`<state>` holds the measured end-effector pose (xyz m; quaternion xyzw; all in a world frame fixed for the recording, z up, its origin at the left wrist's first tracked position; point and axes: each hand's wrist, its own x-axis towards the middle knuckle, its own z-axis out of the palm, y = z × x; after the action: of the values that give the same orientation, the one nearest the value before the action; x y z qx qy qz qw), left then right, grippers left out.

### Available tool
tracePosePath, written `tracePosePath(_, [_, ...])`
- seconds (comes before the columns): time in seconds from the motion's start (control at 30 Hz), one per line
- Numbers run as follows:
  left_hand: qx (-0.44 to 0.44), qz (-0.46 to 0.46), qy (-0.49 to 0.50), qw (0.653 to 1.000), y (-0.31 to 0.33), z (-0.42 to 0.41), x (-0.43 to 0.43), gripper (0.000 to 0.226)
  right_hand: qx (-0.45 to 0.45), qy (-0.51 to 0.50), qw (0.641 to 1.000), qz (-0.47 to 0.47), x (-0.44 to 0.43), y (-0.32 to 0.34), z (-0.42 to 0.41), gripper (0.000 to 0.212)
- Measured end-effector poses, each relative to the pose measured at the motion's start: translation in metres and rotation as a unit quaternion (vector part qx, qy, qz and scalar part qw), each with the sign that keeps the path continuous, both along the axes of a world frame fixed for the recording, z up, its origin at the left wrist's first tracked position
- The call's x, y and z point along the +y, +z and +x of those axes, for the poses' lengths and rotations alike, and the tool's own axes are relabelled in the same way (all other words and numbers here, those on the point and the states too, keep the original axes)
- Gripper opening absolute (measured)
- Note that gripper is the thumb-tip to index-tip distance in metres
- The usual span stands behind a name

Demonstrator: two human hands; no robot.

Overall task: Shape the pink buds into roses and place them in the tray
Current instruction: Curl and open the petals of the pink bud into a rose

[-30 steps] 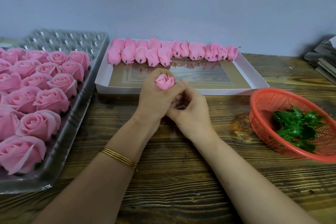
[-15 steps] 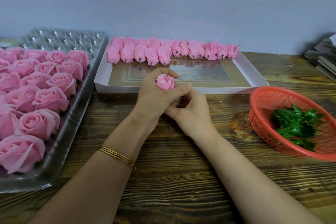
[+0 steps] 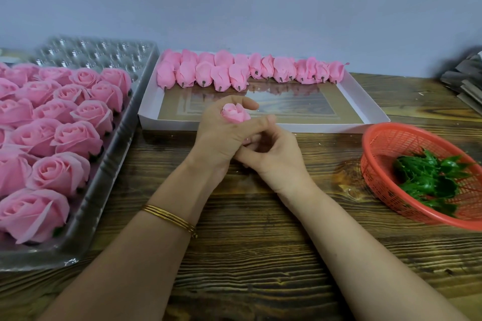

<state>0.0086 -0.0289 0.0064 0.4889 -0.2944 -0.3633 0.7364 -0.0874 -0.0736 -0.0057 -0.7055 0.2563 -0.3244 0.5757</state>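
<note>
Wooden desk point(image 3: 260, 255) carries a clear tray point(image 3: 109, 172) of finished roses point(image 3: 62, 174) at left and a white box point(image 3: 260, 127) of unshaped buds point(image 3: 221, 78) behind. The left hand point(image 3: 219, 138) curls closed round one pink bud point(image 3: 234, 113) above mid-desk, and the right hand point(image 3: 279, 161) pinches its base with bent fingers.

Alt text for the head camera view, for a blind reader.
A left hand grips a pink bud while the right hand pinches its base, above a wooden table. Finished roses sit in a clear tray on the left; unshaped buds line a white box.
</note>
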Motion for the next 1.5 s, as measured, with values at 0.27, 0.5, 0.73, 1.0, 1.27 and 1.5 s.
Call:
tracePosePath(0.27, [0.009, -0.012, 0.023, 1.0, 0.001, -0.004, -0.001, 0.027, 0.006, -0.068, 0.996, -0.059, 0.005, -0.004, 0.006, 0.028])
tracePosePath(0.5, [-0.008, -0.01, -0.018, 1.0, 0.001, 0.001, 0.001, 0.033, -0.01, -0.06, 0.996, -0.063, 0.002, -0.003, 0.003, 0.031])
tracePosePath(0.73, [-0.032, -0.027, -0.067, 0.997, 0.0, 0.007, 0.003, 0.025, -0.023, -0.033, 0.999, -0.009, 0.001, 0.002, -0.001, 0.011])
tracePosePath(1.0, [-0.055, -0.017, -0.047, 0.997, -0.004, 0.007, -0.002, 0.021, -0.019, -0.02, 0.999, 0.037, 0.003, 0.006, -0.001, 0.03])
tracePosePath(1.27, [-0.036, -0.01, -0.025, 0.999, -0.003, 0.007, -0.002, 0.028, -0.046, -0.034, 0.996, 0.07, 0.005, 0.006, 0.001, 0.023])
tracePosePath(1.5, [-0.056, -0.004, -0.031, 0.998, -0.002, 0.008, -0.001, 0.033, -0.056, -0.02, 0.99, 0.13, 0.002, 0.007, -0.002, 0.005])
